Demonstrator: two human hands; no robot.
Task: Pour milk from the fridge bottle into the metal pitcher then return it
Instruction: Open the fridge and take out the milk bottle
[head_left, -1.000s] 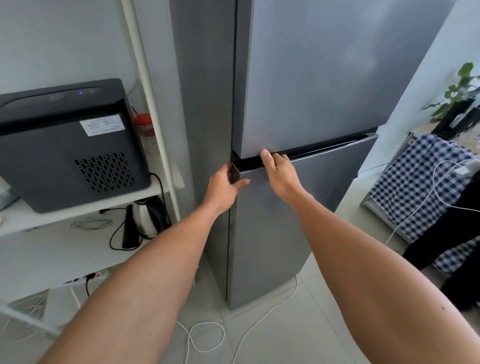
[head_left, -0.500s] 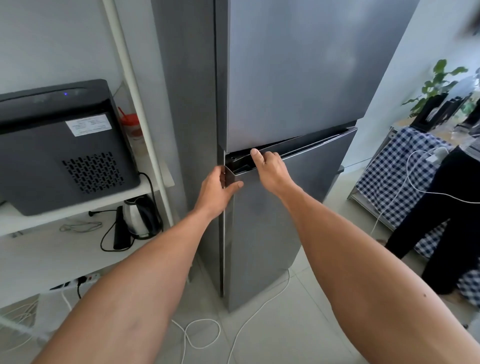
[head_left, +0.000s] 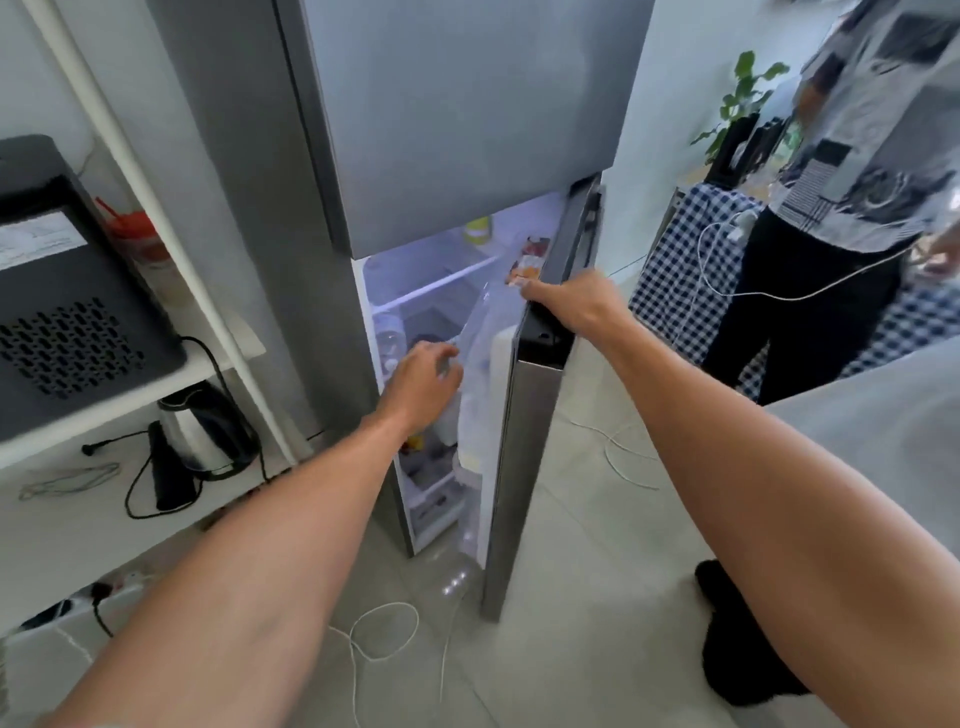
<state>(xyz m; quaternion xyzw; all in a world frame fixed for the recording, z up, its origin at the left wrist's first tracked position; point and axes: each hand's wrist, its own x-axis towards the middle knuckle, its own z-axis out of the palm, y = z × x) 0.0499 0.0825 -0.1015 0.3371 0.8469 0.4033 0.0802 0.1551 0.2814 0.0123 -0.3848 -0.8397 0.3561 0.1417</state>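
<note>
At the fridge door (head_left: 524, 441), my right hand (head_left: 576, 306) holds its top edge open while my left hand (head_left: 423, 382), fingers loosely spread and empty, reaches inside; I can't spot the milk bottle yet, so next I must find and grab it.

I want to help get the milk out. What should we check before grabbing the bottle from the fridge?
1. Fridge door open wide enough: ok.
2. Right hand holding the door's top edge: ok.
3. Left hand free and reaching inside: ok, it holds nothing.
4. Milk bottle spotted: cannot tell, the door shelf is blurred.
5. White cable on the floor away from feet: cannot tell.
6. Other person clear of the door: ok.
</note>
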